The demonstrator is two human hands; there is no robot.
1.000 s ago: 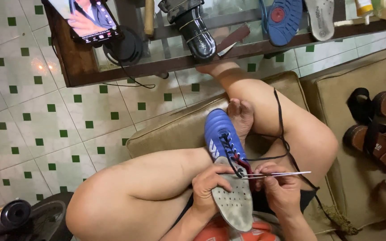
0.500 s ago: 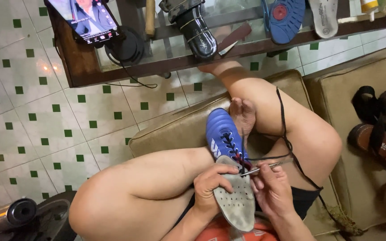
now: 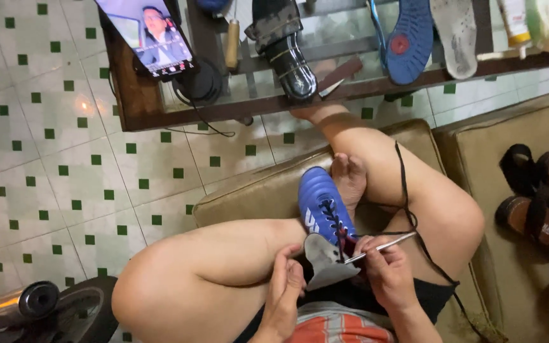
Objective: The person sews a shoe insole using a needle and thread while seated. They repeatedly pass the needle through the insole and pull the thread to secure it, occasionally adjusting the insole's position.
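Observation:
A blue lace-up shoe point(image 3: 323, 202) lies between my crossed bare legs, toe pointing away from me. A grey insole point(image 3: 325, 262) sticks out of its opening. My left hand point(image 3: 286, 293) grips the shoe's heel end and the insole's near edge. My right hand point(image 3: 387, 272) holds a thin metal awl point(image 3: 381, 246), its point at the shoe's opening. A black thread point(image 3: 406, 190) runs from the shoe over my right thigh and down past my hip.
A low glass-topped table point(image 3: 160, 108) ahead carries a phone point(image 3: 154, 35) showing video, a black boot point(image 3: 287, 51), a blue sole point(image 3: 409, 39) and tools. Brown sandals point(image 3: 541, 197) lie on the mat at right. Green-dotted tiles cover the floor at left.
The insole has been pushed further into the shoe, so less of it shows. My right hand with the awl has moved in from the side to the shoe's opening.

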